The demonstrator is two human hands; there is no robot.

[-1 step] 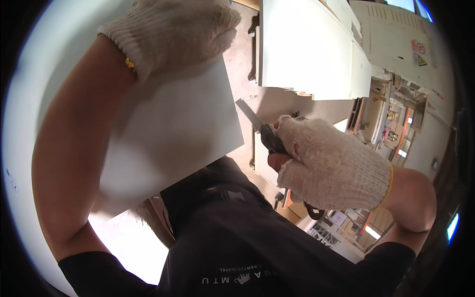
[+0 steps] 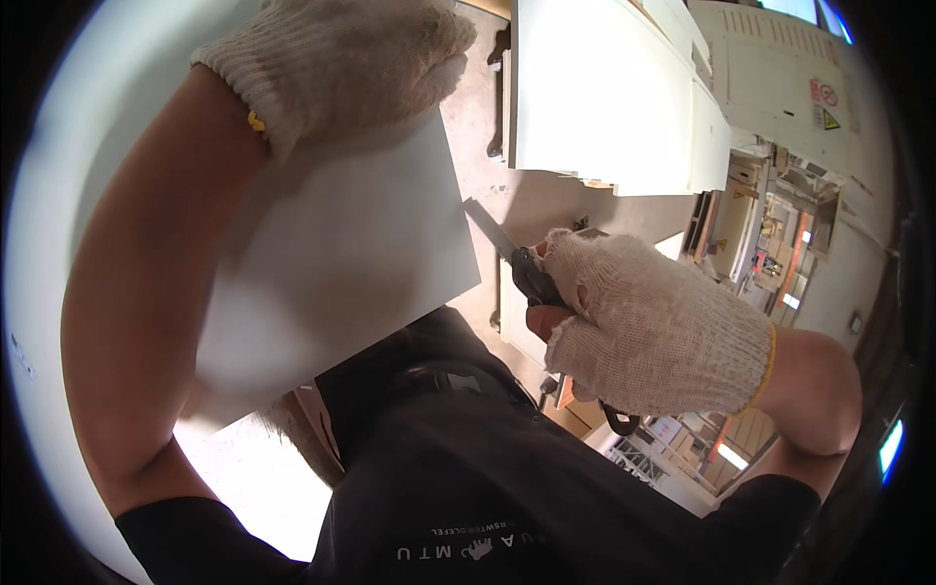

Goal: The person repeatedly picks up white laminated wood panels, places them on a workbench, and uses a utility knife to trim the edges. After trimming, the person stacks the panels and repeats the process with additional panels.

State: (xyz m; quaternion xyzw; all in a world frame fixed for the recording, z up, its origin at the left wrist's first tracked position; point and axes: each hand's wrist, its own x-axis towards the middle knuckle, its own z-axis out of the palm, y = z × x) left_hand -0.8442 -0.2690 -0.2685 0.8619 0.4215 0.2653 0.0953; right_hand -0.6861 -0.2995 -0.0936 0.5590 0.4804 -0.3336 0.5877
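My right hand (image 2: 663,327), in a white knit glove with worn fingertips, is closed around a black-handled knife (image 2: 534,278). Its flat grey blade points up and left, with the tip close to the right edge of a white panel (image 2: 390,224). Whether tip and edge touch I cannot tell. A black loop shows below the same hand. My left hand (image 2: 351,63), also gloved, is at the far end of the panel with its fingers curled. The picture's top edge cuts it off, and what the fingers hold is hidden.
A stack of bright white boards (image 2: 604,97) stands ahead to the right, above the floor. A pale machine cabinet (image 2: 780,78) with warning signs is at the far right, with cluttered shelving (image 2: 780,244) below it. My dark-clothed body is close to the panel's near edge.
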